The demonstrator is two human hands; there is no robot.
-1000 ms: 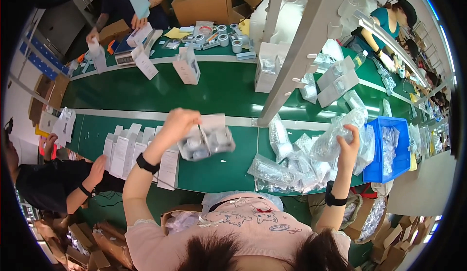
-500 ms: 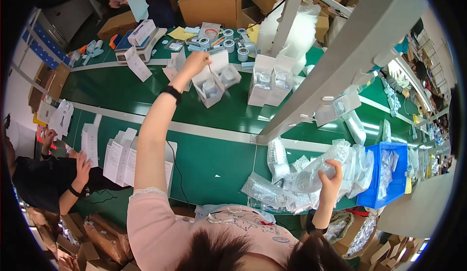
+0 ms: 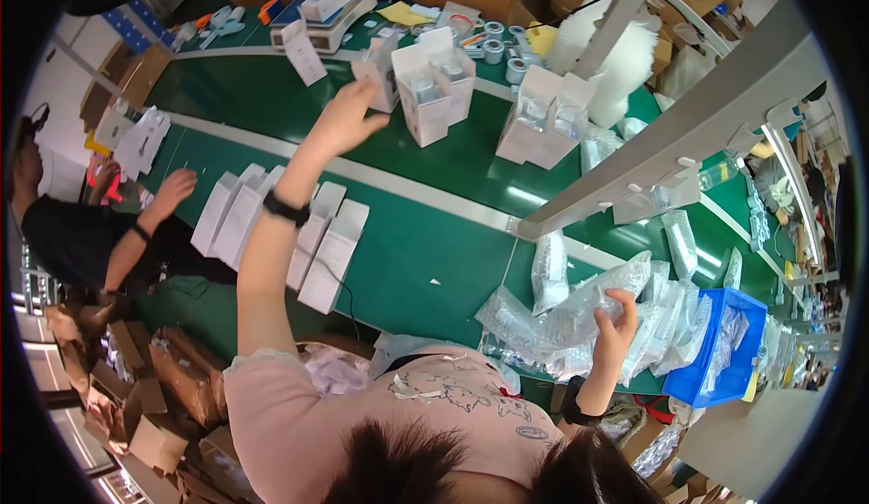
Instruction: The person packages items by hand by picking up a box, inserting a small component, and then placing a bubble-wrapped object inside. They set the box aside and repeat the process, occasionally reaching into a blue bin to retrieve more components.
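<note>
Left grip [image 3: 346, 118]: empty, fingers loosely extended, thumb set apart; over the far surface [image 3: 262, 97], fingertips at a white box [image 3: 384, 70]. Contact cannot be told. The spread likely leaves room around the raised flaps.

Right grip [image 3: 615, 332]: fingers curled, thumb apart, at the heap of bubble-wrapped packs [image 3: 575, 309]. Whether it is closed on one cannot be told. The curve would suit a rounded, slippery pack.

Open white boxes [image 3: 422, 126], adjoining pair: upright on the far surface, just right of the left grip; flaps up, pale contents inside. Stood upright presumably because open tops could spill.

Second open pair [image 3: 525, 146]: farther right, upright likewise.

Narrow white cartons [image 3: 333, 267]: row on the near surface [image 3: 416, 242], side by side, under the left forearm; probably ranked for easy reach.

Blue bin [image 3: 693, 383]: right of the packs, clear packaging inside; its nearness presumably spares reaching.

Co-worker's hand [image 3: 176, 189]: left of the cartons, apart from them.
</note>
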